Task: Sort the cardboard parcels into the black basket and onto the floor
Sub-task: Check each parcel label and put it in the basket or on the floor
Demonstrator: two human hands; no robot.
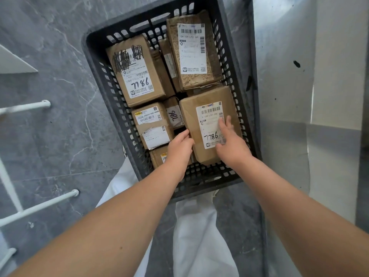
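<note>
Left grip (179,145) curls fingers round left edge of near-right parcel (207,96); right grip (229,141) lies flat, fingers straight, on its label (207,124); parcel sits inside black basket (90,48) among other parcels (137,72).

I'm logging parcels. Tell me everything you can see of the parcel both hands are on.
The parcel is a plain brown cardboard box, slightly creased, lying flat at the near right of the black basket. Its white label carries barcodes and a handwritten 7786. The left hand grips its left edge; the right hand rests flat on the label.
</note>
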